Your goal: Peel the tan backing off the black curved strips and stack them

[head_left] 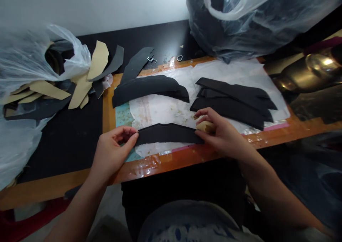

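Note:
A curved black strip (167, 134) lies near the front edge of the white paper (160, 108). Its left end is pinched between the thumb and fingers of my left hand (116, 146). The thumb of my right hand (220, 133) presses the strip's right end, while a small tan piece (206, 127) sits within that hand's curled fingers. Behind the strip is a stack of curved black pieces (146, 89). More black pieces (229, 106) overlap one another just beyond my right hand.
Tan and black pieces (80, 90) spill beside a clear plastic bag (24, 67) at left. A metal ring (180, 58) and a bent metal clip (152, 59) lie at the back. A large plastic bag (240, 32) stands back right, near a brass-coloured metal object (307, 73).

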A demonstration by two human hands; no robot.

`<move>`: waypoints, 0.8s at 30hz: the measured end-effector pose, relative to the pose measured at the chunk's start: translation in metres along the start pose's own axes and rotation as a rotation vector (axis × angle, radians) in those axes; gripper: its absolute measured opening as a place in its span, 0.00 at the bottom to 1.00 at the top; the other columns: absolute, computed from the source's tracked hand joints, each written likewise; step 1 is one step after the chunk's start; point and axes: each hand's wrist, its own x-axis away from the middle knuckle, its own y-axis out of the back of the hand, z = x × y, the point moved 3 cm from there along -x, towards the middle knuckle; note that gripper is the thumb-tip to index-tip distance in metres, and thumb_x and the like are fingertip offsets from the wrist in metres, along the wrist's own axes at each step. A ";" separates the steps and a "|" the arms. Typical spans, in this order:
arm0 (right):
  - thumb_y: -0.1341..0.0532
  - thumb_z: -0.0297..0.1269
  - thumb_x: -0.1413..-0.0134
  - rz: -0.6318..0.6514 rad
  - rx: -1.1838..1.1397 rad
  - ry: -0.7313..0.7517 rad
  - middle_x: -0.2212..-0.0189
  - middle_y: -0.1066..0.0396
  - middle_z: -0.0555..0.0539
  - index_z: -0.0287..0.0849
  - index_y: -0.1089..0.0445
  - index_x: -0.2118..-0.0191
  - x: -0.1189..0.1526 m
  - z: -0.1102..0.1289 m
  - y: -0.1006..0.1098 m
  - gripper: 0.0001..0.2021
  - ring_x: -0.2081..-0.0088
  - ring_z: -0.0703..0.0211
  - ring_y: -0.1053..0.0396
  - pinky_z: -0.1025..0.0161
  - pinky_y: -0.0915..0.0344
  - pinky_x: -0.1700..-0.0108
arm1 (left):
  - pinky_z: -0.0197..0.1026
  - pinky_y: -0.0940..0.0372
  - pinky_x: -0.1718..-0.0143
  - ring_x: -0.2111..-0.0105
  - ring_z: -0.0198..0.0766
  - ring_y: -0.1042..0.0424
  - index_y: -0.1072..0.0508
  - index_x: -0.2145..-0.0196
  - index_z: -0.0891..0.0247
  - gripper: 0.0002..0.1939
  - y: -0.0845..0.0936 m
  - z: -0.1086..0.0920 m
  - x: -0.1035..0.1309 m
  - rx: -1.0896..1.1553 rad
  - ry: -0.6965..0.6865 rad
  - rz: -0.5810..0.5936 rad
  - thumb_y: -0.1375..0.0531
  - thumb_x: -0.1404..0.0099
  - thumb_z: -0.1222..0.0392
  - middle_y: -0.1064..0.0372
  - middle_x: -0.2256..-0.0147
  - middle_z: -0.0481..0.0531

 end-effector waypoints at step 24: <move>0.43 0.26 0.42 0.048 0.299 0.128 0.65 0.23 0.47 0.45 0.30 0.58 -0.004 0.010 -0.015 0.10 0.66 0.56 0.27 0.63 0.38 0.62 | 0.40 0.33 0.65 0.69 0.38 0.26 0.21 0.61 0.59 0.08 -0.016 -0.005 0.003 -0.400 -0.232 -0.037 0.38 0.34 0.54 0.24 0.65 0.50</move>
